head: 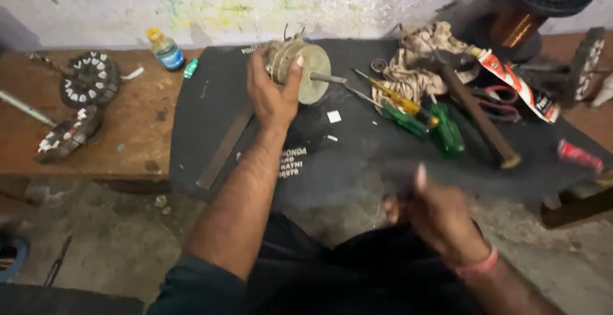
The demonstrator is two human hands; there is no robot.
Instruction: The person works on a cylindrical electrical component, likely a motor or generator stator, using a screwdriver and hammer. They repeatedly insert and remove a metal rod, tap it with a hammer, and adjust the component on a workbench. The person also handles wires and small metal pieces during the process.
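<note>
Left hand [271, 91] has its fingers wrapped around the round fan motor [297, 69], holding it upright on the black mat [357, 155] over the counter [128, 142]. Right hand [440, 216] is blurry, closed in a loose fist near the lap; can't tell if it grips anything. I'd keep that motor braced firmly, shaft [329, 79] pointing toward the screwdrivers [415, 117].

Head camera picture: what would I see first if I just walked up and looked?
First, the left hand gripping a round metal motor part with a shaft, held over the black mat in the middle. Next, the big spool of copper wire at the top right, and the green-handled screwdrivers lying on the mat beside a tangle of string. The right hand is blurred, low in the picture.
</note>
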